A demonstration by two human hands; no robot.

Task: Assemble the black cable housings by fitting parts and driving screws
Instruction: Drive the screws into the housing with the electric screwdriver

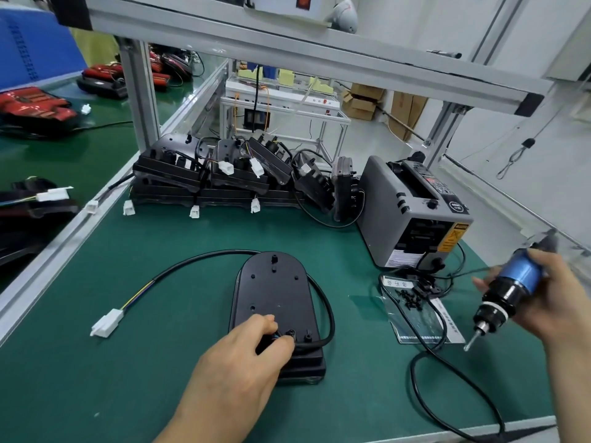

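A black oval cable housing (275, 292) lies flat on the green mat, its black cable (192, 262) looping left to a white connector (107, 322). My left hand (236, 362) rests on the housing's near end, fingertips pinching a small black part beside a screw (291, 333). My right hand (553, 298) grips a blue and black electric screwdriver (508, 289), its bit (472, 340) pointing down-left, held in the air right of the housing. Several loose black screws (411, 297) lie on a clear plastic sheet.
A stack of black housings with white connectors (224, 174) lines the back of the mat. A grey tape dispenser (412, 215) stands at back right. The screwdriver's black cord (447, 394) loops across the right side. Aluminium frame posts (140, 97) rise behind.
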